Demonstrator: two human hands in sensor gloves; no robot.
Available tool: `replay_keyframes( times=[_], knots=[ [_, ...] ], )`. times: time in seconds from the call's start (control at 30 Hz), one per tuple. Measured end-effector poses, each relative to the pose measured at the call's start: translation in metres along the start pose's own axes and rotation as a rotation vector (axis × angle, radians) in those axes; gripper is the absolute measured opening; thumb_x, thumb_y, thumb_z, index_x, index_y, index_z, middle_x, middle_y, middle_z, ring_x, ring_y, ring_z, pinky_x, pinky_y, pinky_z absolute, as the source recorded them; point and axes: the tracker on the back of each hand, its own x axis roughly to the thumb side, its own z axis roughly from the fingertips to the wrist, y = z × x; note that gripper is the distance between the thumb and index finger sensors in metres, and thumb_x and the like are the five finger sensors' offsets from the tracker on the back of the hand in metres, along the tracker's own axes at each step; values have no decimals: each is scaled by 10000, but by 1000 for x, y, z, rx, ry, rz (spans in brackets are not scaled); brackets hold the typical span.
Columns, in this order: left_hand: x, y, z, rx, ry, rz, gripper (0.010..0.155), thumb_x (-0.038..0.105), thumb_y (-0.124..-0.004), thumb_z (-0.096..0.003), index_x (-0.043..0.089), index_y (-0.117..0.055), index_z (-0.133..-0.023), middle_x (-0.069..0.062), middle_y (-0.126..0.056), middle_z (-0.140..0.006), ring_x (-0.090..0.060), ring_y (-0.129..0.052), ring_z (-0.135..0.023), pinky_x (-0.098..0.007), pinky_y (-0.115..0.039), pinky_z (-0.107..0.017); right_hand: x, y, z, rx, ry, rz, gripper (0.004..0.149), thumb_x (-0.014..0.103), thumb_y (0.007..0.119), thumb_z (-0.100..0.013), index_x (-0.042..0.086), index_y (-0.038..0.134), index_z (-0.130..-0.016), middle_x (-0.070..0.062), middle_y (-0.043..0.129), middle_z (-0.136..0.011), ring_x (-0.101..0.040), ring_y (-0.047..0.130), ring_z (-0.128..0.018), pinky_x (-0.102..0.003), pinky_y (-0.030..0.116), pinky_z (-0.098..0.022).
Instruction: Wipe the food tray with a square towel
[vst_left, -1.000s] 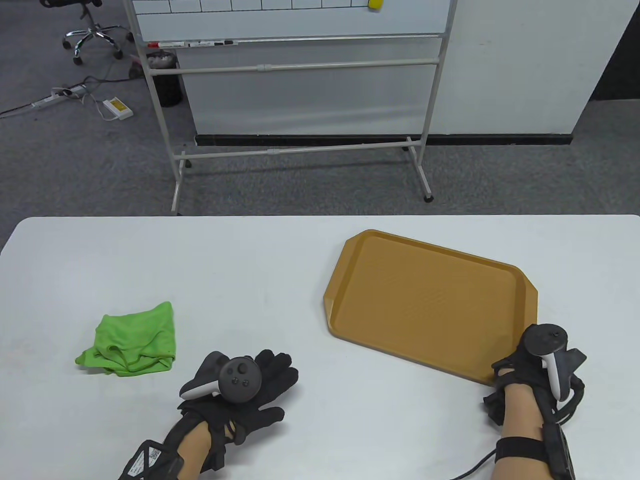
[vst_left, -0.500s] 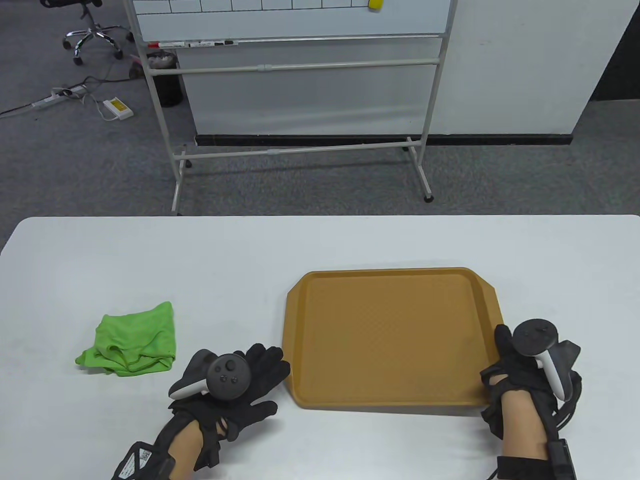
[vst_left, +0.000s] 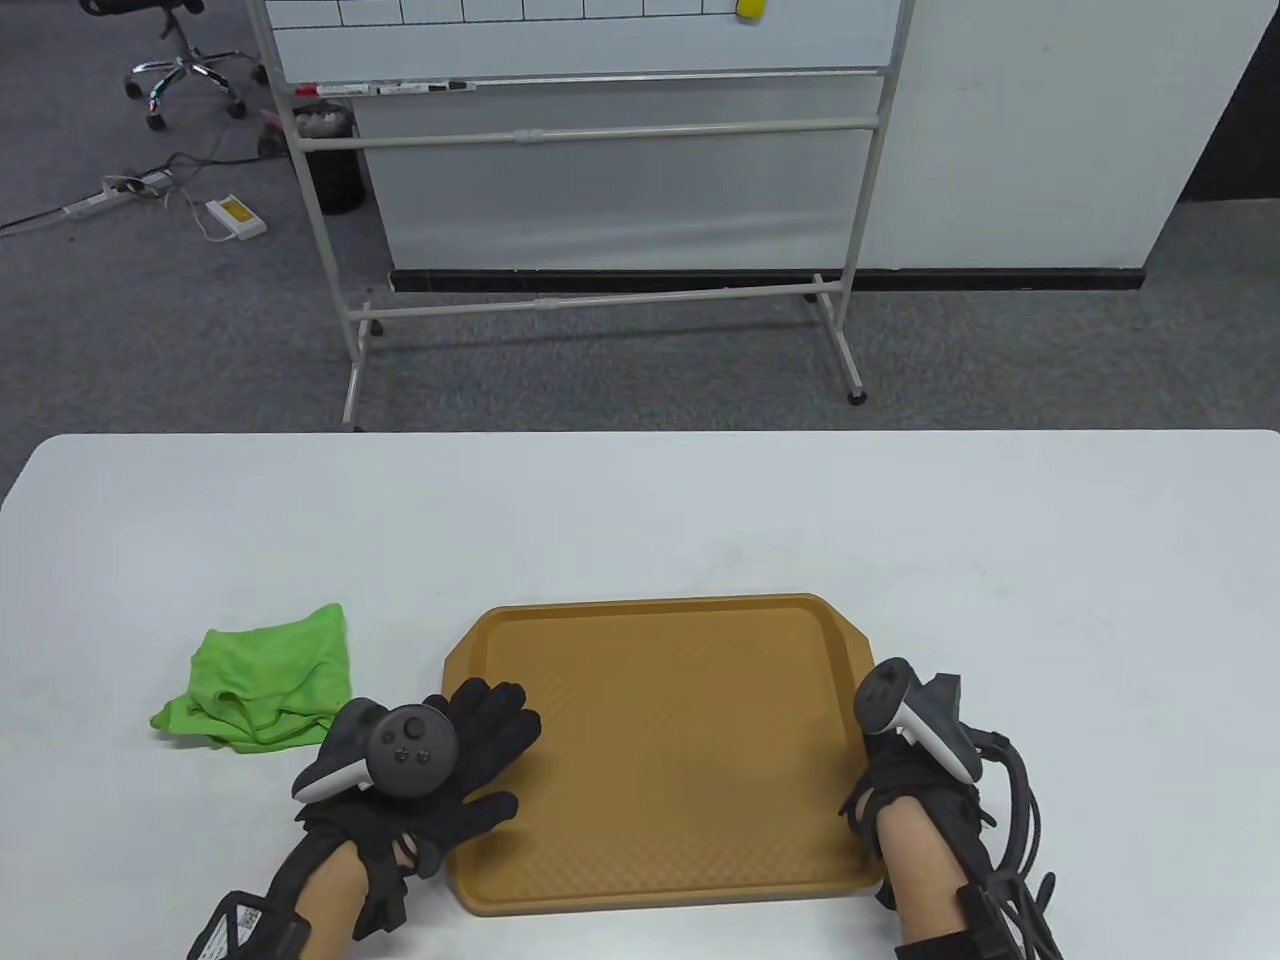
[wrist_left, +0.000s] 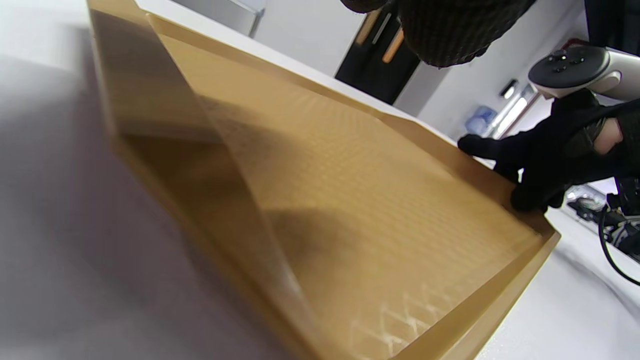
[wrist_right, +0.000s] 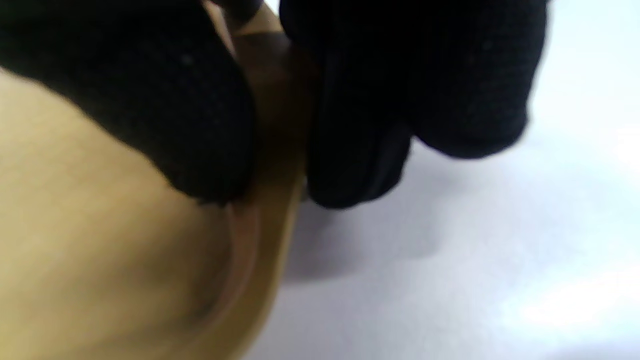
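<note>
The brown food tray (vst_left: 650, 606) lies flat near the table's front edge, at the middle. My right hand (vst_left: 868, 792) grips its right rim; in the right wrist view the thumb (wrist_right: 175, 110) is inside the rim (wrist_right: 272, 165) and the fingers (wrist_right: 360, 140) are outside. My left hand (vst_left: 500, 750) is open, with fingers spread, and rests on the tray's left part. The crumpled green square towel (vst_left: 265, 680) lies on the table just left of my left hand, untouched. The left wrist view shows the tray's inside (wrist_left: 350, 210) and my right hand (wrist_left: 525, 165) at its far rim.
The white table (vst_left: 640, 500) extends behind the tray and to both sides. A whiteboard on a wheeled stand (vst_left: 600, 200) is on the floor beyond the far edge. An office chair (vst_left: 180, 60) is at the far left.
My right hand has pulled the tray left and toward the front edge, turning it square to the table. My left hand moved from the bare table onto the tray's left part. The towel has not moved.
</note>
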Motion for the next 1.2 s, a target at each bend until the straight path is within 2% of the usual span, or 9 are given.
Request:
replay_keyframes(
  times=[0.37,0.47,0.57,0.63,0.8,0.97,1.07,1.1,1.2],
  knots=[
    [-5,4,-1,15,67,-20,755,553,-666,-517,317,-282,-1123,-1,-110,-1209,-350,-67,-1084,-528,-91,-729,13,0,5,-14,33,133,1014,402,1060,-304,212,343,-994,-118,984,-801,-190,1148,-352,-423,936,-301],
    [-24,19,10,134,199,7,755,558,-665,-517,320,-284,-1124,-3,-125,-1214,-351,-71,-1087,-541,-94,-729,9,0,3,-5,13,106,1000,412,1047,-315,210,341,-993,-99,986,-798,-195,1149,-365,-427,933,-312],
    [-60,35,32,340,413,80,750,550,-671,-517,313,-303,-1126,-17,-155,-1221,-370,-83,-1086,-564,-109,-727,5,-1,1,11,-5,63,982,412,1032,-331,208,335,-993,-103,984,-794,-208,1146,-377,-434,928,-321],
    [-85,37,45,389,545,103,754,547,-674,-521,309,-296,-1129,-18,-137,-1219,-379,-56,-1076,-577,-99,-719,3,-1,0,20,-11,44,977,409,1023,-338,207,326,-994,-97,979,-797,-214,1141,-391,-440,922,-331],
    [-135,27,68,353,807,239,806,555,-669,-538,293,-176,-1119,-33,32,-1164,-401,108,-989,-581,-28,-673,0,-1,-1,29,-10,11,968,406,1009,-349,216,315,-996,-100,974,-796,-221,1136,-407,-445,916,-341],
    [-154,17,72,225,962,226,924,567,-707,-531,326,18,-1051,-53,262,-1033,-462,179,-950,-620,-10,-669,-4,-1,-2,40,-24,-15,962,407,1001,-353,219,311,-997,-105,973,-791,-223,1131,-409,-448,913,-343],
    [-158,10,68,160,1007,192,890,542,-743,-520,364,-59,-1061,-132,65,-1132,-514,-26,-1027,-654,-173,-721,-5,-1,-3,44,-32,-27,953,405,995,-361,219,311,-998,-96,971,-794,-229,1129,-412,-450,910,-346],
    [-158,9,68,123,1013,195,847,554,-705,-518,376,-90,-1073,-107,76,-1140,-493,10,-1024,-647,-180,-727,-5,-1,-3,46,-34,-27,953,406,992,-362,218,309,-998,-99,970,-793,-227,1127,-413,-450,909,-346],
    [-153,16,66,205,1039,109,775,508,-762,-513,365,-314,-1129,-67,-107,-1212,-501,-159,-1073,-642,-294,-744,-4,-1,-3,47,-33,-15,954,406,987,-364,208,300,-997,-114,967,-790,-229,1122,-406,-449,907,-342]
  ],
)
